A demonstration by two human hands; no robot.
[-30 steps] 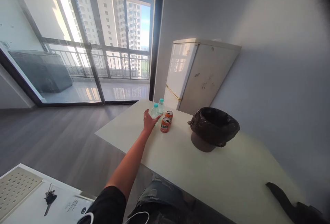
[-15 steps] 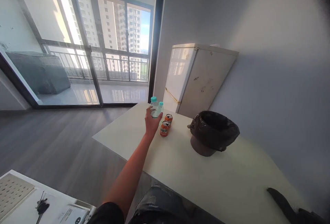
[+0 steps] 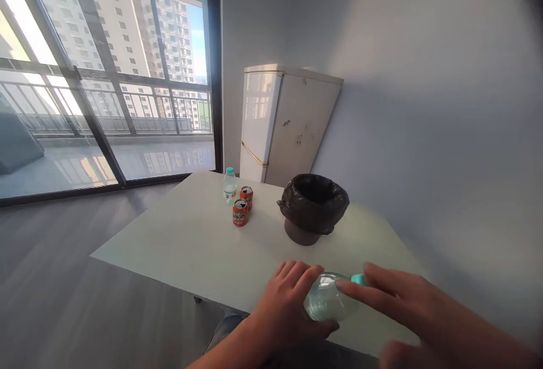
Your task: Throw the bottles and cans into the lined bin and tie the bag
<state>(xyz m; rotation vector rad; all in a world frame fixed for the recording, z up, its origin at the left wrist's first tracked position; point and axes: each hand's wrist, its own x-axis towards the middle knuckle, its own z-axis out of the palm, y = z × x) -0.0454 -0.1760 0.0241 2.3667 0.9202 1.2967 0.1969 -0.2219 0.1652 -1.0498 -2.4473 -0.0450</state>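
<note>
The left hand (image 3: 285,307) is gripping a clear plastic bottle (image 3: 326,301) around its body, holding it tilted on its side low over the near edge of the bench (image 3: 178,244). The right hand (image 3: 407,304) is reaching across with fingers spread, its fingertips (image 3: 345,287) lying against the bottle's neck beside the teal cap (image 3: 360,279); whether they are pinching the cap or only touching it is not clear. Farther back on the bench, well apart from the hands, a second bottle (image 3: 229,185) is standing upright just beside two orange cans (image 3: 242,206). To their right a bin lined with a black bag (image 3: 313,206) is sitting between the cans and the wall. A white fridge (image 3: 280,123) is standing behind the bench, next to the glass balcony door (image 3: 106,91).
</note>
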